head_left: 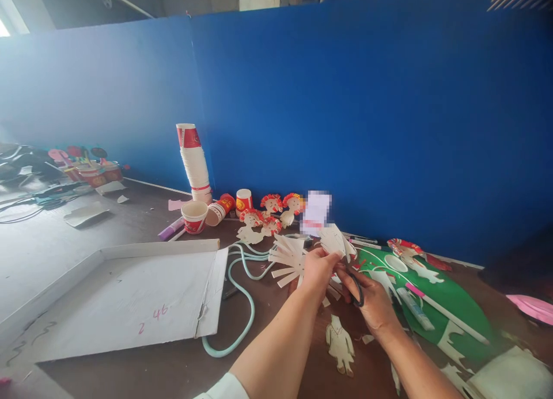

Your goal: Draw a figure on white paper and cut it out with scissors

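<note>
My left hand (319, 268) pinches a white paper cutout (336, 239), holding it up over the table. Black-handled scissors (358, 288) are gripped in my right hand (374, 301), close against the cutout's lower edge; the blades are mostly hidden. Left of my left wrist is a white paper piece cut into fanned strips (288, 259); whether the hand touches it, I cannot tell. Below my hands lies a flat paper figure (339, 344) with arms and legs.
A shallow cardboard tray (129, 301) and a pale green cord (253, 312) are on the left. Behind are stacked paper cups (194, 163) and red-fringed paper figures (271, 203) by the blue partition (345, 99). A green sheet (466, 307) with scraps and pens is right.
</note>
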`<action>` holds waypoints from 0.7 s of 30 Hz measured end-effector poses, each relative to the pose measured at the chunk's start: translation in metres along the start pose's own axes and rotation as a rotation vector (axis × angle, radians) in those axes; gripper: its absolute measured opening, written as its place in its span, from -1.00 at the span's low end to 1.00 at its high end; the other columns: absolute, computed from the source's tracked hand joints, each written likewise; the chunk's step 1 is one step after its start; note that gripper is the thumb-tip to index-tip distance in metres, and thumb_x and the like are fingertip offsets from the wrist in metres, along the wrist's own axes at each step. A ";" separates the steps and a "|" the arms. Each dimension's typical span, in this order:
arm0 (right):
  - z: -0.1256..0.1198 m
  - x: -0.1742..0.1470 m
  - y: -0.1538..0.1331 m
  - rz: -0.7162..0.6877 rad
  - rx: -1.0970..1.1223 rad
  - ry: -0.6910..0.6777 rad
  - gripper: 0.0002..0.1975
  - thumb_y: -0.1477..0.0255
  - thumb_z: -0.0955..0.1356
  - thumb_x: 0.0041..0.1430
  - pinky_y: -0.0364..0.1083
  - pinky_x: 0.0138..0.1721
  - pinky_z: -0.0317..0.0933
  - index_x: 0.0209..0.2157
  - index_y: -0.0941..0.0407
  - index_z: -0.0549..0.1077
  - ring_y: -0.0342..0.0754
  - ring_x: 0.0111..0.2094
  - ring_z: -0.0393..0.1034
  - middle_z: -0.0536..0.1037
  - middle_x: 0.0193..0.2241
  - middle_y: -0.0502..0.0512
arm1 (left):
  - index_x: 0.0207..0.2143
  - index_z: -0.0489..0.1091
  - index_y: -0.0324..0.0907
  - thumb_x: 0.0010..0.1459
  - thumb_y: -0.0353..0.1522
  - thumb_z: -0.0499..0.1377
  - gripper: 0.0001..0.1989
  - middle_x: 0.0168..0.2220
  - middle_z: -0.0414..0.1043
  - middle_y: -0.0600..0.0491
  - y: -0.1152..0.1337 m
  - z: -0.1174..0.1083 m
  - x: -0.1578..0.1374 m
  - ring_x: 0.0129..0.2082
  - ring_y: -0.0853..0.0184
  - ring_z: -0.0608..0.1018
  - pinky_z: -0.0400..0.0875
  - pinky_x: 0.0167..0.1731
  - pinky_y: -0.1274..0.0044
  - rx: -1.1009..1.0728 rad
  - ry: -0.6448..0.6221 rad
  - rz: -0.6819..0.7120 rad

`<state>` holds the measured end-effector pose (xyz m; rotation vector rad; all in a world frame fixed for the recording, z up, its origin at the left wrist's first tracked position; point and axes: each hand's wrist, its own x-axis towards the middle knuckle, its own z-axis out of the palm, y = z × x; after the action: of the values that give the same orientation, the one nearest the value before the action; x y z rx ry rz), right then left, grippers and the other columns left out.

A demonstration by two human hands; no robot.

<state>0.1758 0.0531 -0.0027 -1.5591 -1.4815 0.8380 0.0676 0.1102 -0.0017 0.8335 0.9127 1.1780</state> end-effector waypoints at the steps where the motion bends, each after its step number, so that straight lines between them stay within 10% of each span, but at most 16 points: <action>1: 0.000 0.000 0.000 0.002 0.000 -0.001 -0.63 0.08 0.30 0.10 -0.12 -0.51 0.09 -0.41 0.09 0.53 -0.07 -0.58 0.22 0.33 -0.72 -0.05 | -0.55 0.39 -0.24 -0.12 -0.30 0.26 -0.83 -0.62 0.38 0.06 0.000 0.000 0.000 -0.60 0.42 0.41 0.29 -0.52 0.59 0.001 0.001 0.001; 21: 0.001 -0.002 -0.002 -0.022 0.040 -0.011 -0.64 0.08 0.31 0.06 -0.13 -0.51 0.11 -0.43 0.08 0.55 -0.08 -0.59 0.25 0.36 -0.73 -0.07 | -0.47 0.43 -0.26 -0.12 -0.23 0.28 -0.74 -0.59 0.41 0.02 -0.001 -0.003 0.003 -0.59 0.38 0.43 0.32 -0.51 0.55 -0.016 -0.016 -0.007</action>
<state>0.1736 0.0515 -0.0011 -1.5089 -1.4785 0.8600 0.0653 0.1135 -0.0046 0.8251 0.8914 1.1694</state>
